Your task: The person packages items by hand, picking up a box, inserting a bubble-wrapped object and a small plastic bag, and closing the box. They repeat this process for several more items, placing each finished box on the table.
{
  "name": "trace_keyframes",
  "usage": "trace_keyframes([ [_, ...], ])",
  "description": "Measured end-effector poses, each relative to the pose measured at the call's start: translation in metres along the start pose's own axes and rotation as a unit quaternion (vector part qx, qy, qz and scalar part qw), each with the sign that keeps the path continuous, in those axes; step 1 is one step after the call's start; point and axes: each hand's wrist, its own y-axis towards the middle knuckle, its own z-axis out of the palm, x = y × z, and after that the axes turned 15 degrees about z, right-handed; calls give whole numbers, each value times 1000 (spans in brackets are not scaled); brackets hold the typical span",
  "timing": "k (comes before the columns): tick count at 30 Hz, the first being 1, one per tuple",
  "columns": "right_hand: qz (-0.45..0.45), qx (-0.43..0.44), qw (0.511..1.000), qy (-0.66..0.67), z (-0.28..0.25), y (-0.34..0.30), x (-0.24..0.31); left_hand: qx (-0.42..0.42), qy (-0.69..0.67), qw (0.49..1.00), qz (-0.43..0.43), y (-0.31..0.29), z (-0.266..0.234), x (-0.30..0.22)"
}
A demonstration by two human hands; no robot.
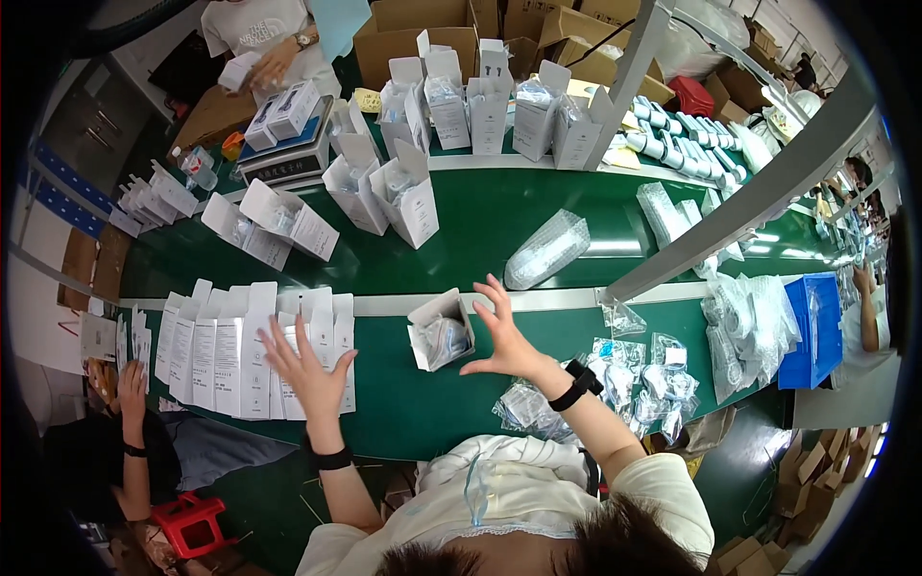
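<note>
Two bare hands are shown above a green worktop, both empty and spread wide. The left hand is raised over the right end of a row of white cartons, its fingers fanned; whether any fingertip touches the cartons cannot be told. The right hand is curved, thumb and forefinger well parted, beside an open white box; contact cannot be confirmed, but nothing is gripped. The box is stood between the hands, near the metal ledge, with its mouth upward, by which the clear bag inside is exposed. Its central position is presumably chosen so that either hand can be brought to it.

The cartons are laid overlapping, like shingles, an arrangement by which a single one can probably be picked out easily. On the opposite side, small clear packets are heaped within reach of the right hand, and bubble-wrap pouches are piled against a blue bin, seemingly to be kept apart from the packets. Beyond the ledge, filled boxes are set with flaps raised, their contents accessible, and a bubble-wrapped bundle is laid alone on the green surface.
</note>
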Motion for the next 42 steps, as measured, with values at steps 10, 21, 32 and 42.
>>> trace_keyframes([
  [10,195,-195,925,262,-47,84,-50,269,-109,953,-84,-40,6,-56],
  [21,132,-305,929,-164,-83,102,-135,241,-288,926,-48,-27,70,-105],
  [32,602,-129,757,-220,-29,61,-165,251,-698,636,-212,-16,108,-89],
  [42,228,-440,710,500,-112,28,-16,92,-496,859,90,12,76,-118],
])
